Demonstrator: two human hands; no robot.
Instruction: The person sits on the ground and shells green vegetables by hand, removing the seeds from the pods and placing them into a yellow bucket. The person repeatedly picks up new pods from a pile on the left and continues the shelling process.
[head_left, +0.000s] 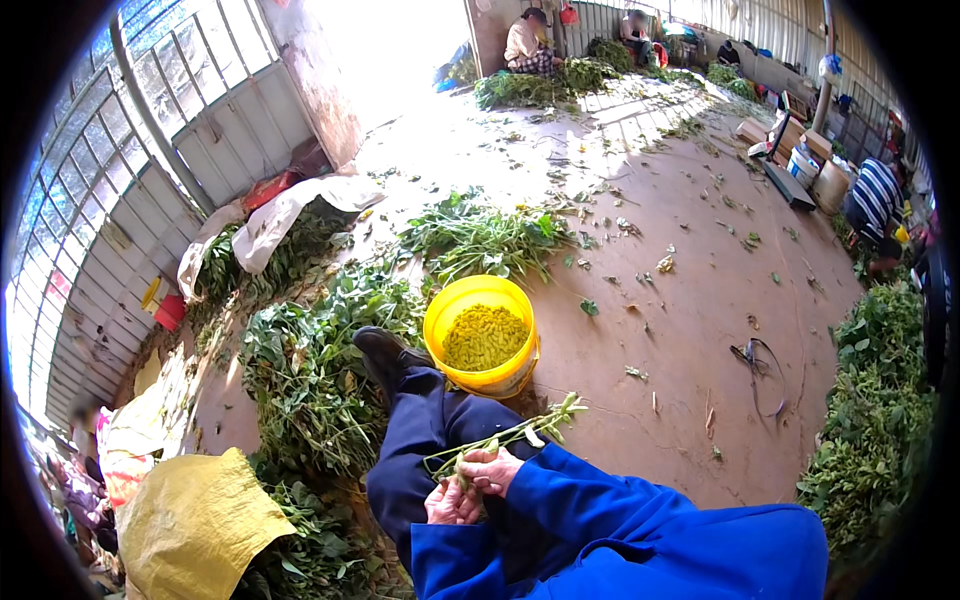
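Over my lap, both hands meet on a green stalk with pods, probably a soybean plant. My left hand pinches green pods near the stalk's lower end. Just above it, my right hand closes its fingers around the stalk and a pod. The stalk's far end, with a cluster of pods, sticks out to the right past my blue sleeve. Beyond my knees stands a yellow plastic bucket, partly filled with loose green pods. My dark shoe rests beside the bucket on its left.
Heaps of cut plants lie along my left, ahead and at the far right. A yellow woven sack covers plants at lower left. A black strap lies on the floor. Several people sit farther off, near a platform scale.
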